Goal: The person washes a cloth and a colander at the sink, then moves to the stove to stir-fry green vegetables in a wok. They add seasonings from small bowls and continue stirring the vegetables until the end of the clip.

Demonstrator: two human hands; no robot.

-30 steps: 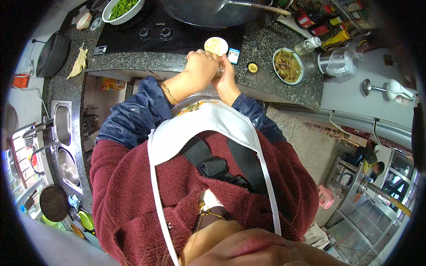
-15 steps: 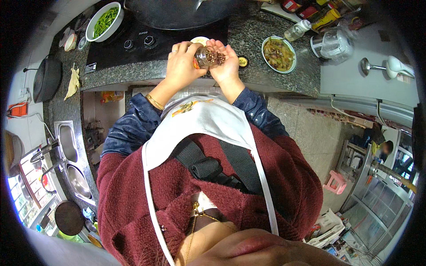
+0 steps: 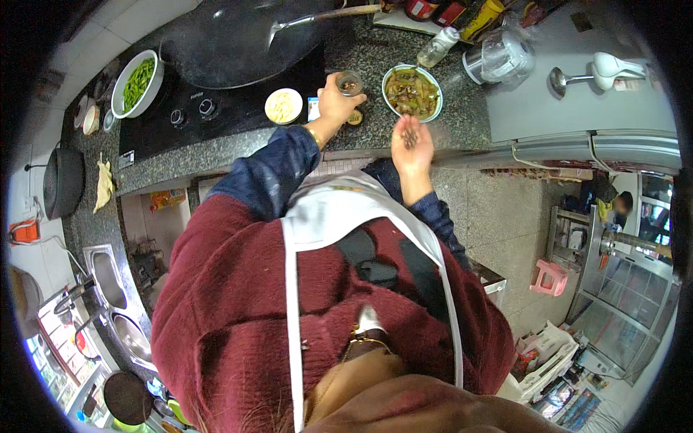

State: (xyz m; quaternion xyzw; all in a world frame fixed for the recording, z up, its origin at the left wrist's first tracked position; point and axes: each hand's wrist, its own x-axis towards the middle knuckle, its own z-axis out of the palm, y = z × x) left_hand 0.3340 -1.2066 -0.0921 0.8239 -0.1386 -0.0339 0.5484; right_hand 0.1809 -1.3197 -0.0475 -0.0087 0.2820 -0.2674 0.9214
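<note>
A small clear glass jar point(image 3: 349, 82) with dark grains inside is upright in my left hand point(image 3: 333, 105), whose fingers wrap round it at the counter. My right hand point(image 3: 414, 155) is palm up and cupped, bearing a small heap of brown peppercorns point(image 3: 409, 137). It hovers at the counter's front edge, just below a bowl of cooked green-and-brown food point(image 3: 413, 92). Beside my left hand lies a round dark-and-gold lid point(image 3: 355, 117). A small bowl of pale chopped pieces point(image 3: 284, 106) stands to the left of that hand.
A large dark wok point(image 3: 231, 54) sits on the black stove, a metal spatula point(image 3: 325, 14) across its rim. To the left stands a white bowl of green vegetables point(image 3: 137, 84). Behind the food bowl are a glass bottle point(image 3: 437, 47) and a plastic-covered container point(image 3: 502, 58). Ladles point(image 3: 610, 76) lie at right.
My hands have moved apart: the right went rightward with the peppercorns toward the food bowl. My left hand turned the jar from tilted to upright. The view has shifted.
</note>
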